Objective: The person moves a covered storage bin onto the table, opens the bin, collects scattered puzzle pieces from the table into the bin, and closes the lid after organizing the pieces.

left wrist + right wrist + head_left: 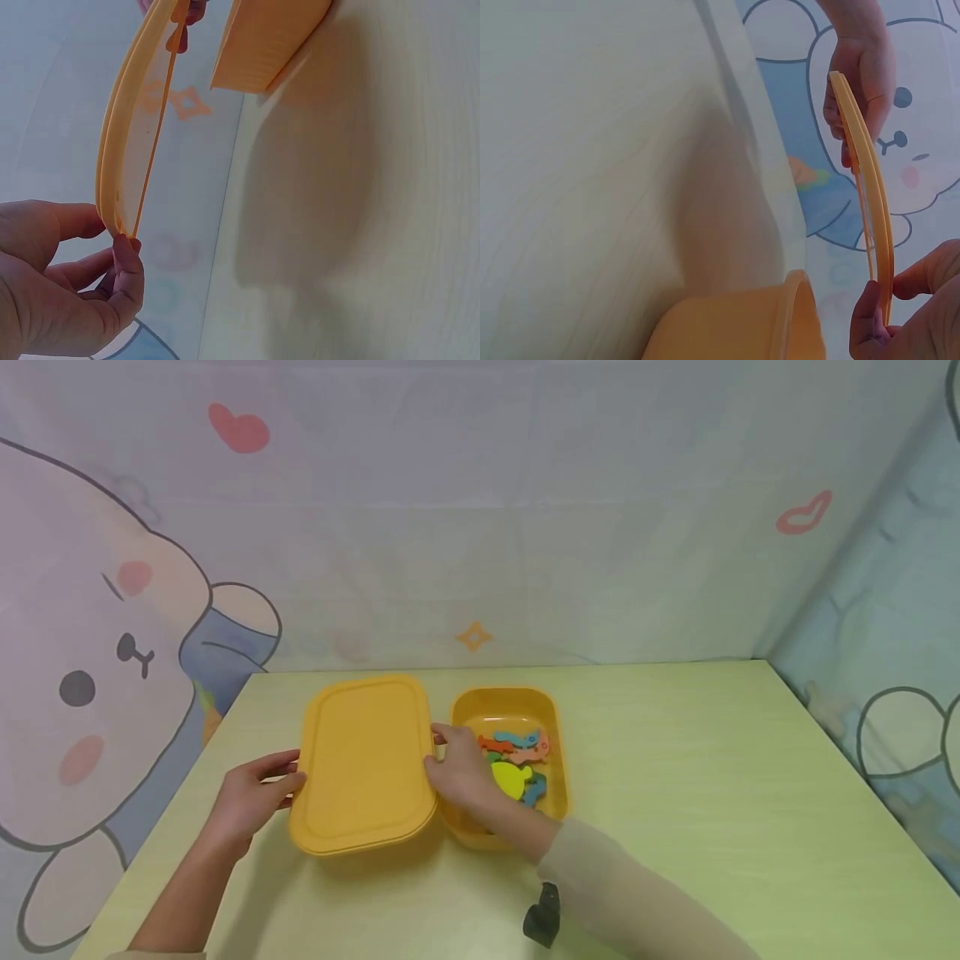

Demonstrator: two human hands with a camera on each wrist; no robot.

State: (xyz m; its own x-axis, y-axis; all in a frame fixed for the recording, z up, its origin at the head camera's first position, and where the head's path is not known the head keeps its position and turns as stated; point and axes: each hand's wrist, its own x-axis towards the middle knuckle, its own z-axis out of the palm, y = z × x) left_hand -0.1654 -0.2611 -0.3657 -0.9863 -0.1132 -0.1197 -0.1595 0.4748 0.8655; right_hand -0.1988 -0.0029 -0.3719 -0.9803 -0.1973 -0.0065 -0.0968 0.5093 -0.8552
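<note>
A yellow rectangular lid (366, 766) with rounded corners is held up over the table, its top side toward the head camera. My left hand (251, 793) pinches its left edge, thumb on one face and fingers on the other. The right hand (461, 768) pinches the opposite edge the same way. Just right of the lid stands a yellow box (504, 700), uncovered, partly hidden under my right hand and forearm. Inside lie several flat animal-shaped pieces, among them a lime-yellow one (510, 779), a blue one (516, 739) and a pink one (534, 749).
A small black object (542, 917) shows beside the right sleeve. The pale table (690, 777) ends at a printed cloth backdrop (525, 527) behind, with more cloth along both sides. In the left wrist view the lid's shadow (307, 172) falls on the tabletop.
</note>
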